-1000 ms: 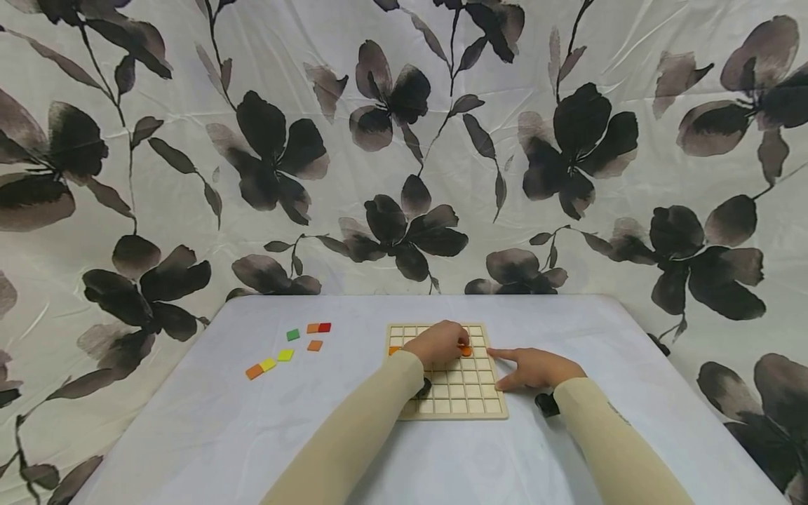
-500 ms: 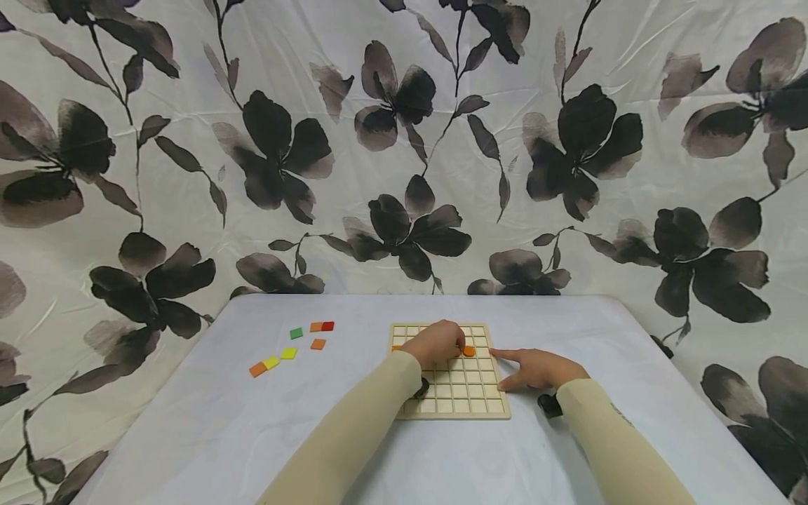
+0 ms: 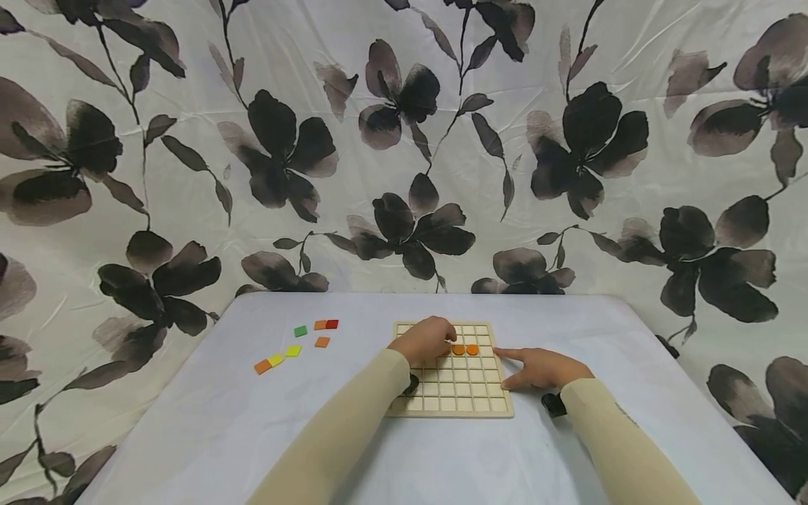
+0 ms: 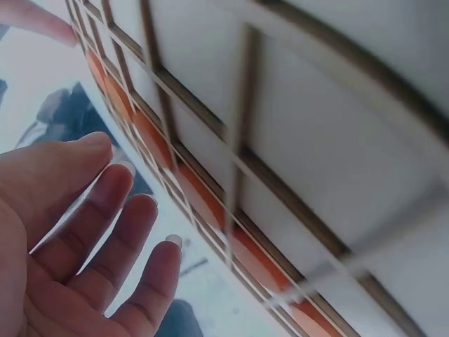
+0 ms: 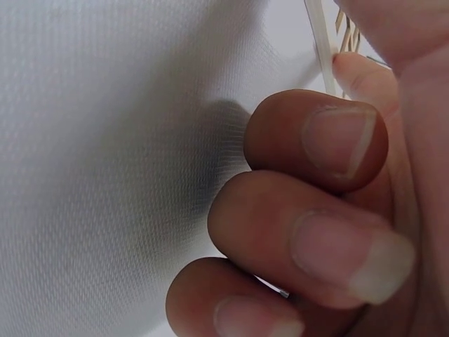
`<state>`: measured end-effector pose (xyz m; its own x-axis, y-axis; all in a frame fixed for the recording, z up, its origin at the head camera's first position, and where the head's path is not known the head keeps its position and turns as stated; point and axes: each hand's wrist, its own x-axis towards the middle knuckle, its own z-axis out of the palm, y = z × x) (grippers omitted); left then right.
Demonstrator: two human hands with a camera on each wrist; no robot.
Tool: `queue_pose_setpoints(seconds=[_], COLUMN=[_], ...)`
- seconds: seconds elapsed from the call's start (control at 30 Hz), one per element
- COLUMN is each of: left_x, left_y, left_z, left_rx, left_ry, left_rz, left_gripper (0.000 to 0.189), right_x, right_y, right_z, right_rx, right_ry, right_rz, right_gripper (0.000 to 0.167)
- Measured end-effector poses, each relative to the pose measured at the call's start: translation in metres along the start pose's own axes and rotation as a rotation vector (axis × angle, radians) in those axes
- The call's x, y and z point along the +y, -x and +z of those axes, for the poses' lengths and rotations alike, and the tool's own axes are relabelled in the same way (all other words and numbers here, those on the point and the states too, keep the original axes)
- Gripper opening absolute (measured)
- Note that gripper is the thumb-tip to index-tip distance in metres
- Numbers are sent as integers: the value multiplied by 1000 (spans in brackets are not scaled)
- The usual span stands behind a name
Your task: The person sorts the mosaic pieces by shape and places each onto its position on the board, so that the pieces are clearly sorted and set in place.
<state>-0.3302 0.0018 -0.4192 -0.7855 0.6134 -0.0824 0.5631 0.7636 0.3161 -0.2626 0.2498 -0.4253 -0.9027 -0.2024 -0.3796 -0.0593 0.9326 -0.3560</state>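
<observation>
A light wooden grid board (image 3: pixel 451 414) lies on the table between my hands. My left hand (image 3: pixel 421 340) is over its upper left part, fingers loosely bent. In the left wrist view that hand (image 4: pixel 98 207) has nothing between thumb and fingers. A row of orange discs (image 4: pixel 198 196) sits in one line of cells beside the fingertips. Two of these orange discs (image 3: pixel 466 350) show right of the hand in the head view; the hand covers others. My right hand (image 3: pixel 536 367) touches the board's right edge with its index finger and thumb; its other fingers (image 5: pixel 295 217) are curled, holding nothing.
Left of the board lie loose square tiles: a green tile (image 3: pixel 300 331), a red tile (image 3: pixel 332 324), a yellow tile (image 3: pixel 293 351), an orange tile (image 3: pixel 262 367) and several more. The white table (image 3: pixel 189 435) ends at a flower-patterned cloth (image 3: pixel 404 147).
My left hand has drawn a little to the left along the row, uncovering a second orange disc. My right hand has stayed at the board's edge. The head view has shifted slightly.
</observation>
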Motion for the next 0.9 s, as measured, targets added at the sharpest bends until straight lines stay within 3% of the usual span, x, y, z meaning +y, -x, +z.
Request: queue_pose_setpoints(seconds=[0.3, 0.63, 0.9], left_x=[-24, -36, -47], left_y=[19, 40, 56], left_z=[-4, -7, -13], left_rx=[21, 42, 64], left_ry=[15, 33, 82], left_rz=[-28, -89, -139], left_gripper=[24, 26, 25], right_x=[-9, -13, -25], right_y=[1, -4, -4], right_z=[-3, -2, -10], right_rx=[-11, -23, -23], right_ry=[28, 14, 74], right_rz=[6, -24, -61], right_gripper=[80, 76, 74])
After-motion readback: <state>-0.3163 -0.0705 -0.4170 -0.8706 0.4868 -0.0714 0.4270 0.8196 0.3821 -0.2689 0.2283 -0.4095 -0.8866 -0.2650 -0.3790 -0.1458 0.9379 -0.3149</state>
